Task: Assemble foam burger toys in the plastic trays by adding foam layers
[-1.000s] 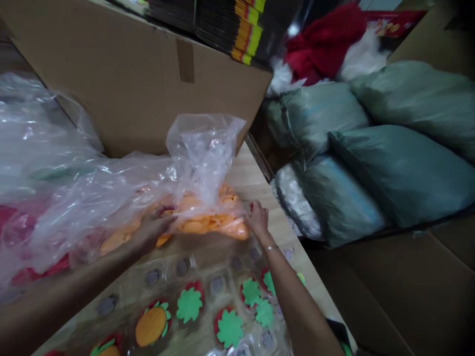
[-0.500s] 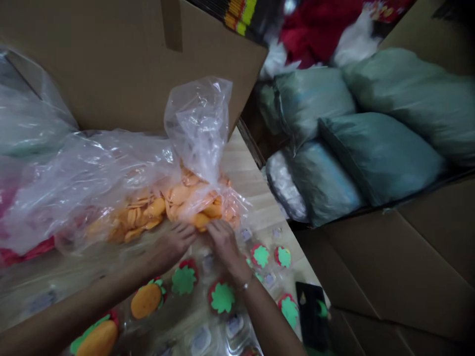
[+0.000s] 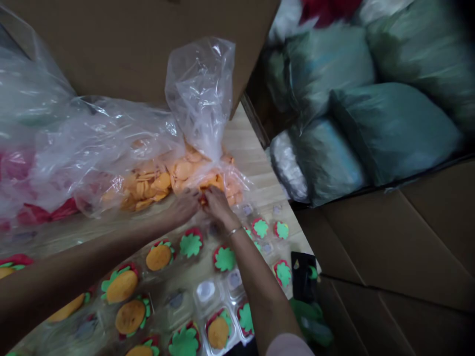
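Observation:
A clear plastic bag [image 3: 200, 94] full of orange foam ovals [image 3: 156, 180] lies on the wooden table. Both my hands meet at its near edge. My left hand [image 3: 183, 207] has its fingers curled against the bag. My right hand [image 3: 215, 203], with a thin bracelet at the wrist, pinches at an orange piece [image 3: 203, 199] beside the left fingertips. Just below the hands lies a clear blister tray [image 3: 208, 291] with red and green foam shapes [image 3: 224, 259], some topped with orange ovals [image 3: 159, 257].
A big cardboard box [image 3: 141, 44] stands behind the bag. More plastic bags with red pieces [image 3: 33, 212] lie at the left. Grey-green sacks [image 3: 389, 128] are piled beyond the table's right edge, above brown cardboard [image 3: 408, 247]. A black object [image 3: 303, 274] sits near the table edge.
My two hands have come together at the bag's near edge, the right moving left. The view has tilted down, so more of the tray shows.

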`<control>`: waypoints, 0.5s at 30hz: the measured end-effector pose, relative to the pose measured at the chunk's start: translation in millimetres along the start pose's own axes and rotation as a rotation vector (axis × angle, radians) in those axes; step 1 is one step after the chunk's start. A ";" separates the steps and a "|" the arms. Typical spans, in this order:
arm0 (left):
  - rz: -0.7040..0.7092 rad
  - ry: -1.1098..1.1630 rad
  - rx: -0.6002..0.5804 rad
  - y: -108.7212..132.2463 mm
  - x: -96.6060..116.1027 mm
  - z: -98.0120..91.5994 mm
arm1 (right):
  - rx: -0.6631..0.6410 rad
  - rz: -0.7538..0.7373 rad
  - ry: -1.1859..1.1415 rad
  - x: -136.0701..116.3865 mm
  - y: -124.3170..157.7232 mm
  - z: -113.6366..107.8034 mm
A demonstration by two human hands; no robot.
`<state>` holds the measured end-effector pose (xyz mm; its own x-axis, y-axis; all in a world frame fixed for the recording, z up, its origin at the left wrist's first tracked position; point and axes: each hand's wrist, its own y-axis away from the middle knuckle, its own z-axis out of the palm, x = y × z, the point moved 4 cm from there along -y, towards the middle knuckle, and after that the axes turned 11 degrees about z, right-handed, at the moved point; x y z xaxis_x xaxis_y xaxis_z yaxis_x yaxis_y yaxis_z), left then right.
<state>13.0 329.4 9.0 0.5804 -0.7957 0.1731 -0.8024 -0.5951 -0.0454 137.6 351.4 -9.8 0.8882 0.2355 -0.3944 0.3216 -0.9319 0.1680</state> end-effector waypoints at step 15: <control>0.061 -0.086 0.103 18.9 -21.2 3.8 | -0.057 0.509 -1.445 27.6 19.0 17.7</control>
<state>-14.0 334.5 0.7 0.5446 -0.8346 0.0825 -0.8203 -0.5506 -0.1547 162.4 335.3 -33.5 -0.1527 -0.5882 -0.7942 0.1332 -0.8085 0.5732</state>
